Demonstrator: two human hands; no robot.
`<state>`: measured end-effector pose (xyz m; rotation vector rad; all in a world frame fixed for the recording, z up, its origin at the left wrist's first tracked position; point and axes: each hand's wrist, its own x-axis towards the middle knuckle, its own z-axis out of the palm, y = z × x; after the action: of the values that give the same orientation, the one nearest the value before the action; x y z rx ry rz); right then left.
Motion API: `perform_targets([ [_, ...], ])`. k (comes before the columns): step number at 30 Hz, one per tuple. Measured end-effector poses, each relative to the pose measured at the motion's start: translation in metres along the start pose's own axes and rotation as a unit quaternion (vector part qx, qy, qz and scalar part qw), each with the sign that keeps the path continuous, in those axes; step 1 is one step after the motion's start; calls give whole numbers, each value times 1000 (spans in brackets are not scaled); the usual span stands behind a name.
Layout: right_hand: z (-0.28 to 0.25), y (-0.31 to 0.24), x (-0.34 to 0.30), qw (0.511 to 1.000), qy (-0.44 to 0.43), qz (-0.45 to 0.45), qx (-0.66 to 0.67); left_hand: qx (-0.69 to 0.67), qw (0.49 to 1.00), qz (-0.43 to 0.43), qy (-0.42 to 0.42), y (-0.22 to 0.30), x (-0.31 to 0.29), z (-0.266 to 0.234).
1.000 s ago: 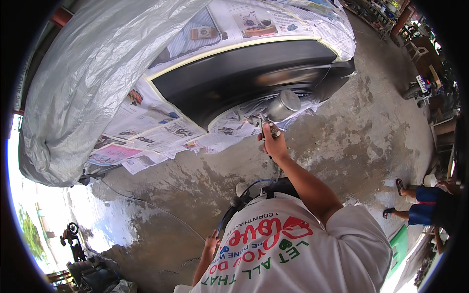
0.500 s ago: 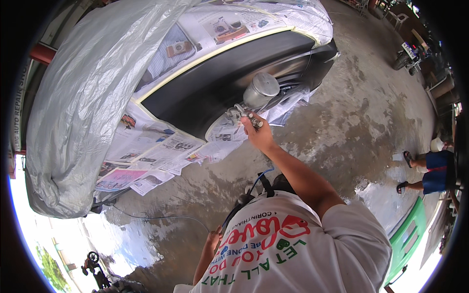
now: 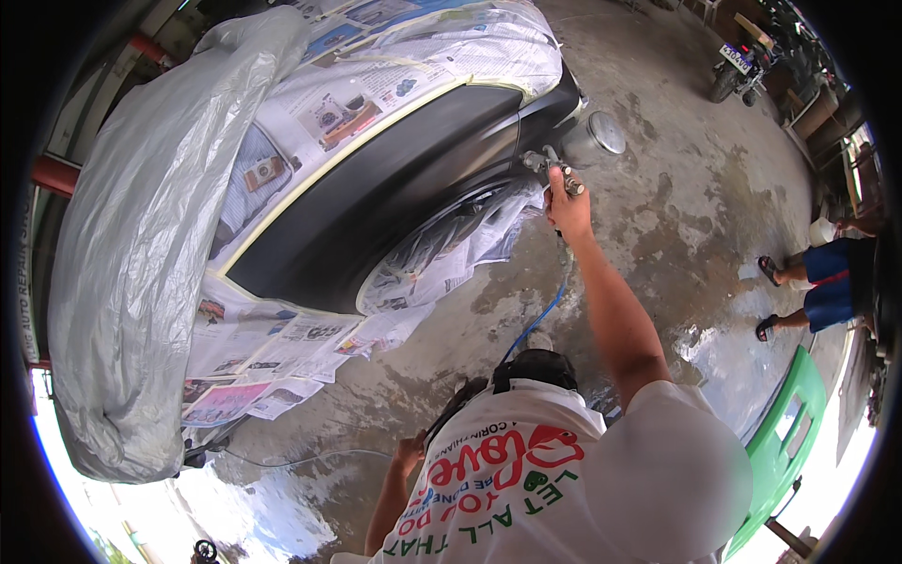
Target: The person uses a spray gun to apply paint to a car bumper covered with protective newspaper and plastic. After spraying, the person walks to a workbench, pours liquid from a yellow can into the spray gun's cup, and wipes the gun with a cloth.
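My right hand [image 3: 569, 214] is wrapped around the grip of a metal spray gun [image 3: 552, 169], held out at arm's length. A silver paint cup [image 3: 598, 139] is attached to the gun, tilted off to its right. Left of the gun lies the glossy black fender panel [image 3: 376, 211] of a masked car, apart from the gun. From the grip a blue air hose [image 3: 548, 312] hangs toward my body. Low beside my waist, my left hand [image 3: 407, 453] is closed around a thin hose [image 3: 310, 459]; its fingers are partly hidden.
Taped newspaper [image 3: 272, 343] and a silver-grey cover [image 3: 132, 254] shroud the car. Plastic and paper cover its wheel [image 3: 442, 258]. The thin hose crosses the stained concrete floor [image 3: 648, 216]. To the right are a person in blue shorts [image 3: 832, 285], a motorcycle [image 3: 742, 70] and a green panel [image 3: 785, 442].
My right hand has swung the spray gun right and farther out, along the fender toward the bumper end. The whole view has shifted. My left hand stays at my waist.
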<state>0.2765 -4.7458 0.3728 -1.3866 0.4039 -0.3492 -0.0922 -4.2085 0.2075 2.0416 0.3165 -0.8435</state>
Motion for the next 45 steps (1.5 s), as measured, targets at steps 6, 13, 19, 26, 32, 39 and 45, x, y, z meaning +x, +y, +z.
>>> perform_targets([
  [6,-54,8,78,988,114,-61,-87,130,991,-10,19,44,13,13],
  [13,-27,29,18,995,-2,34,-90,177,984,-29,-14,-5,11,23],
  [19,48,57,-80,990,-94,-39,-97,198,977,-70,-31,-40,-5,-22],
  [26,166,64,-211,983,-175,-49,-25,160,966,-202,18,-27,-66,-56],
  [32,220,80,-269,947,-312,72,-18,161,964,-210,9,-60,-94,-65],
  [39,151,114,-196,979,-161,-15,-122,170,968,-182,-24,-51,-84,-62],
  [45,57,83,-118,984,-65,19,-165,124,978,-162,-40,-36,-58,-45],
])
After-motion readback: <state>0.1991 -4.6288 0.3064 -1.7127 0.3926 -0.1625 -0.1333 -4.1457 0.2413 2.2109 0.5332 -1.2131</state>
